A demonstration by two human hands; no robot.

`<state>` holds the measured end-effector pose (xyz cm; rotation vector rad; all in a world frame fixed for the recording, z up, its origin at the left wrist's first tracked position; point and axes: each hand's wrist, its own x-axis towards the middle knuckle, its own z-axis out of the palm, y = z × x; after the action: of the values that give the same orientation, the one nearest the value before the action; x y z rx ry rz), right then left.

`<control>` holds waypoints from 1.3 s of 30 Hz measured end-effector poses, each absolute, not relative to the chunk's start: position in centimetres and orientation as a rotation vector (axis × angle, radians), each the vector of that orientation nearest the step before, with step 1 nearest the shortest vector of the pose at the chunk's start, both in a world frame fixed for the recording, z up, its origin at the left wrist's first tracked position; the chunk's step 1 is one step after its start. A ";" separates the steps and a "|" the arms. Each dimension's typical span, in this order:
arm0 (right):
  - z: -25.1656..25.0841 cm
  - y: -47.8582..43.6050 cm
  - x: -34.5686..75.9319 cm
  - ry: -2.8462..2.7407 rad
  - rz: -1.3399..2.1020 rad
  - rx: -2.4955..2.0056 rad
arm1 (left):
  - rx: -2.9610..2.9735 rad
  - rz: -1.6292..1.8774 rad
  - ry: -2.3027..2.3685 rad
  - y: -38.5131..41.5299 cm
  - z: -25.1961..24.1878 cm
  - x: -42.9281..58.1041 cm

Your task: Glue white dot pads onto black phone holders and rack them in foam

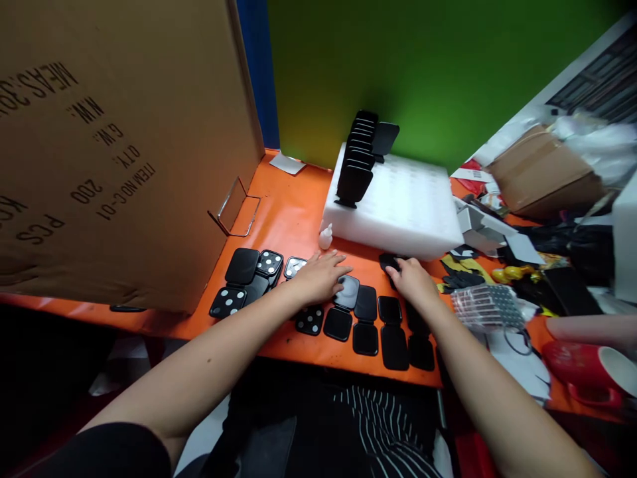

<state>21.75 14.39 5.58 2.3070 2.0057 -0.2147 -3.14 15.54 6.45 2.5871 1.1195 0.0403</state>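
Observation:
My left hand (pixel 322 277) rests over the row of hinged black square cases, fingers spread, close to a case with a shiny grey, mirror-like inside (pixel 347 292). My right hand (pixel 412 279) pinches a small black piece (pixel 390 260) at the front edge of the white foam block; its far side is partly hidden by the fingers. Unfolded black cases (pixel 365 303) lie flat before me in rows. At the left are stacked cases, some with white dots (pixel 227 302) on black. A small white dropper bottle (pixel 326 236) stands beyond my left fingers.
A white foam block (pixel 403 206) holds several black pieces (pixel 357 162) upright in slots. A wire stand (pixel 239 212) sits by the large cardboard box (pixel 124 133) at left. Clutter at right includes a red mug (pixel 584 372), a plastic-wrapped dotted bundle (pixel 485 305) and gloves (pixel 462 275).

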 end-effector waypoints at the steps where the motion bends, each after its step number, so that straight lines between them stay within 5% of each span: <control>1: 5.4 15.2 21.8 1.974 -0.201 2.290 | 2.580 0.065 1.151 15.3 6.8 -4.0; 7: 4.8 16.3 22.1 2.026 -0.257 2.392 | 2.616 -0.024 1.187 15.3 8.1 -8.1; 14: 6.7 11.2 16.8 2.432 -1.165 2.078 | 2.666 -0.072 1.101 16.2 6.3 -7.3; 19: 7.1 8.9 11.6 2.486 -1.491 1.779 | 2.700 -0.125 1.083 16.7 5.5 -7.2; 28: 4.6 7.1 10.8 2.193 -1.713 1.925 | 2.616 -0.322 1.030 17.6 5.2 -7.0; 39: 2.3 6.2 8.8 2.276 -1.502 1.952 | 2.589 -0.477 1.087 17.5 5.7 -6.2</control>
<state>8.78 6.25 2.32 1.9518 2.2757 -1.5024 -6.18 17.46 5.71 2.5895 1.0875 -0.4774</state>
